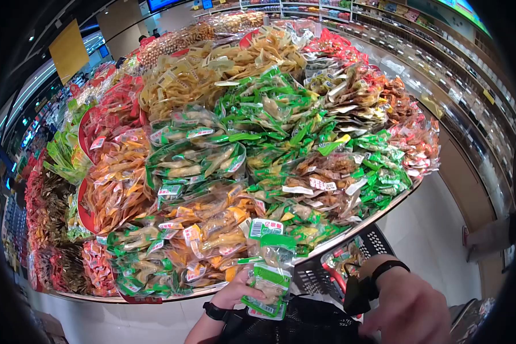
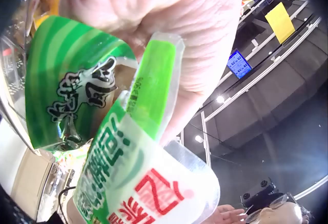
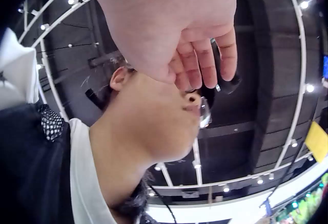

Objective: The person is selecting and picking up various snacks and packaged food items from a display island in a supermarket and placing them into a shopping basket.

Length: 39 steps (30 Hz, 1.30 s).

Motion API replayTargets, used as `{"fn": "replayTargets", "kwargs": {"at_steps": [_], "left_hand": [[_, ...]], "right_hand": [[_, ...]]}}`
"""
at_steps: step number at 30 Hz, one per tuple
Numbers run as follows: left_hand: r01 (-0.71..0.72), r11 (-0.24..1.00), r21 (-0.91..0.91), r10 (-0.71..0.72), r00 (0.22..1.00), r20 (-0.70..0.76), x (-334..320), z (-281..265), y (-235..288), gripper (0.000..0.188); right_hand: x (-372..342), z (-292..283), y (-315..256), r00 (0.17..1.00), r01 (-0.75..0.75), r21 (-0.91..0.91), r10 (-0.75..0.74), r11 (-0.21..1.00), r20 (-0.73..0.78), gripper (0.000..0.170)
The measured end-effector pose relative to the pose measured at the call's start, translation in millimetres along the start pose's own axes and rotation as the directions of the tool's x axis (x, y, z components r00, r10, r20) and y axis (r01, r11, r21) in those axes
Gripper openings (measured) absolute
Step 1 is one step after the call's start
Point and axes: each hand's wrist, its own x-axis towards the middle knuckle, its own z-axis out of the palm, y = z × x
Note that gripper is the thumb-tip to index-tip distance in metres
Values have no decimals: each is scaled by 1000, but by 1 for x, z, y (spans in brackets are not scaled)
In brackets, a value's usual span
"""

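My left hand [image 1: 235, 291] grips green-and-clear plastic snack packets [image 1: 268, 281] in front of my body, at the near edge of the display. Up close in the left wrist view, one green striped packet [image 2: 66, 80] and a white-and-green label [image 2: 148, 178] with red lettering lie against the palm. My right hand [image 1: 410, 307] is raised at the lower right of the head view. Its fingers [image 3: 207, 68] bend loosely below my face in the right wrist view, holding nothing.
A wide stand heaped with bagged snacks [image 1: 195, 155] in green, orange and red fills the middle. Below its right edge is a black shopping basket [image 1: 311, 281] with a red handle and some packets inside. Stocked shelves [image 1: 436, 46] line the far right. A pale floor [image 1: 430, 229] shows between.
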Motion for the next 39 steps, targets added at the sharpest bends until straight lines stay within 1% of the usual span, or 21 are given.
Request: {"fn": "replayTargets", "kwargs": {"at_steps": [1,2,4,7,10,15,17,19,20,21,22,23,25,27,29,31,32,33,35,37,39], "left_hand": [[-8,1000,14,8,1000,10,-1,-2,-2,75],[-8,1000,10,8,1000,10,-1,-1,-3,75],[-39,999,27,39,999,6,-4,1,-6,76],[-25,1000,13,25,999,30,-7,-7,-9,76],[-36,999,-2,36,999,13,-13,-2,-6,75],[-22,999,-37,20,999,-48,-23,-11,-10,75],[-68,997,47,70,997,-36,-25,-8,-11,75],[-114,993,32,114,993,-24,-28,-11,-13,72],[-146,989,18,146,989,-3,-29,-12,-13,70],[-155,988,13,155,988,-10,-31,-10,-14,70],[-176,984,-36,174,983,-49,-32,-6,-13,70],[-198,977,-84,191,978,-89,-33,-5,-12,71],[-177,978,-109,168,982,-87,-33,-6,-14,68],[-256,956,-140,233,959,-162,-25,-2,-10,63],[-312,934,-173,262,930,-258,-19,6,-12,60],[-347,930,-122,306,914,-266,-11,7,-11,54],[-345,934,-95,309,911,-275,-9,7,-13,55],[-348,935,-63,319,908,-273,-5,7,-13,55],[-347,937,-42,323,906,-276,-1,11,-13,56],[-335,942,-20,319,912,-257,5,12,-14,57],[-325,945,38,321,897,-305,9,11,-17,57]], "right_hand": [[12,9,15,936,348,152,-334,925,-112,16],[9,13,8,937,345,154,-331,926,-110,16],[9,23,-7,974,160,307,-99,938,-205,14],[14,35,-1,950,233,462,-98,856,-297,16],[15,36,-12,961,113,504,35,856,-275,15],[14,45,-11,935,141,589,88,796,-343,15],[13,52,-3,918,127,584,128,802,-375,15],[-4,57,28,884,403,414,-230,816,-407,17],[-22,63,22,929,54,357,84,933,-360,8],[-43,61,13,855,-315,274,397,909,-333,11],[-54,29,34,839,-436,-145,459,888,292,18],[-71,40,49,803,-546,-114,558,830,210,17],[-123,55,60,599,-747,-330,800,577,45,21],[-157,62,59,441,-859,-312,896,405,-53,29],[-176,68,49,359,-910,-235,933,342,-34,46],[-187,75,45,324,-927,-214,945,307,-48,55],[-192,79,42,271,-957,-120,961,264,-54,64],[-192,79,40,263,-960,-124,962,253,-70,64],[-188,78,37,170,-985,-10,984,169,-49,69],[-187,77,34,171,-981,-114,979,158,-113,72],[-203,74,37,112,-993,13,990,114,-82,72]]}}
